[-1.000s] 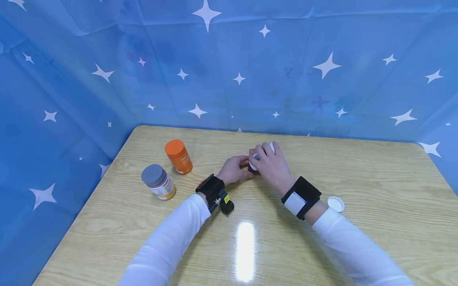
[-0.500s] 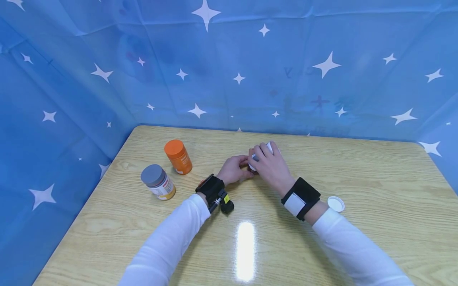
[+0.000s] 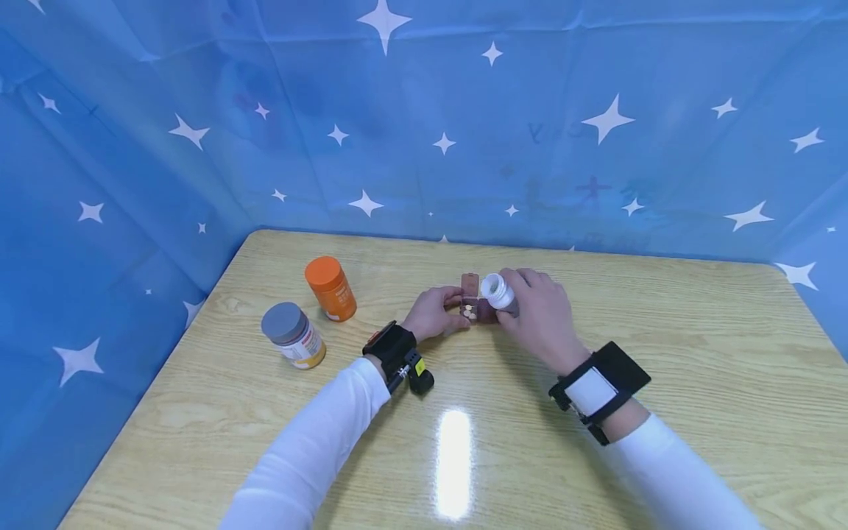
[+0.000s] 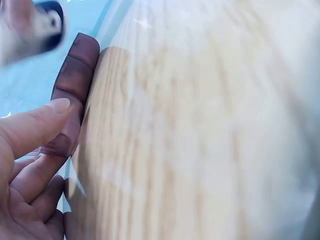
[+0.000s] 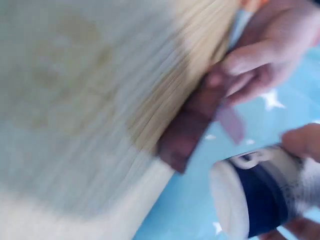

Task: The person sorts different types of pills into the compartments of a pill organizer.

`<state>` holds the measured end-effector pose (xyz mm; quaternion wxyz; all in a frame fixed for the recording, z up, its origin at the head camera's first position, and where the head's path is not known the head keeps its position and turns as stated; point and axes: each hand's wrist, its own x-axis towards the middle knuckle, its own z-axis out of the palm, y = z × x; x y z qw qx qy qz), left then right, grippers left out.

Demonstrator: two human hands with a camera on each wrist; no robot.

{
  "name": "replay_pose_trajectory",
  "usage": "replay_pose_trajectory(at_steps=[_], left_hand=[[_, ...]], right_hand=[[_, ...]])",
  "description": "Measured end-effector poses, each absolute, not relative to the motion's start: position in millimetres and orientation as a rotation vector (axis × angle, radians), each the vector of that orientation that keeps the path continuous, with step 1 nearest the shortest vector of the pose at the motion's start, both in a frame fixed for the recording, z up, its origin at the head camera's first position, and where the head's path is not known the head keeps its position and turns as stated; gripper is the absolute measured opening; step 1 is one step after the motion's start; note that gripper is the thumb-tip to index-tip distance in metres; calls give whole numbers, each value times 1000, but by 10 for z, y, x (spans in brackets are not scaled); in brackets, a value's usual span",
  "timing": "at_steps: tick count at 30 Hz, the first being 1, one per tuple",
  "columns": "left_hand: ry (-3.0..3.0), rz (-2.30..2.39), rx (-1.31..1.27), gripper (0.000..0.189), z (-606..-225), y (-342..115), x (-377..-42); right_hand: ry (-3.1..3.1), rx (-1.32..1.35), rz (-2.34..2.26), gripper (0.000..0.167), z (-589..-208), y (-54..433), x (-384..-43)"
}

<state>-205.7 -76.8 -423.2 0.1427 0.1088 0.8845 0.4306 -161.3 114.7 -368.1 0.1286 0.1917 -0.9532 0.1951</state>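
Observation:
A dark-red translucent pill organizer (image 3: 487, 311) lies on the table with one lid (image 3: 470, 284) flipped up. Several pale tablets (image 3: 469, 312) sit in the uncovered compartment. My left hand (image 3: 432, 315) pinches the organizer's left end, its thumb along the near side; the left wrist view shows the row of compartments (image 4: 75, 77) running away from the thumb. Just right of the lid, my right hand (image 3: 545, 318) grips a white pill bottle (image 3: 499, 291) with a dark-blue label band (image 5: 260, 200). The bottle is uncapped and its mouth faces up toward the head camera.
An orange bottle (image 3: 333, 291) and a grey-lidded supplement jar (image 3: 294, 336) stand on the table's left side. A starry blue cloth (image 3: 424, 132) hangs behind and left of the wooden table (image 3: 371, 456). My right forearm (image 3: 669, 464) crosses the right half.
My right hand has moved right from over the organizer and turned the bottle mouth-up, so the tablets and flipped lid now show. The white cap has become hidden behind the right forearm. My left hand stays put.

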Motion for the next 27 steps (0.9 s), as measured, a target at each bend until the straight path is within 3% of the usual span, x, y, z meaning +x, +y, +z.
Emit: replay_pose_trajectory(at_steps=[5, 11, 21, 27], left_hand=[[2568, 1220, 299, 64, -4225, -757, -2061], [2555, 1220, 289, 65, -4209, -755, -2044], [2550, 1265, 316, 76, -4151, -835, -1991], [2660, 1396, 409, 80, -3828, -892, -1613]], right_hand=[[-2784, 528, 1110, 53, -3709, 1165, -1237], [-2891, 551, 1152, 53, -3850, 1087, -884], [-2889, 566, 1160, 46, -3921, 1071, -827], [-2881, 567, 1151, 48, -3926, 1088, -827]])
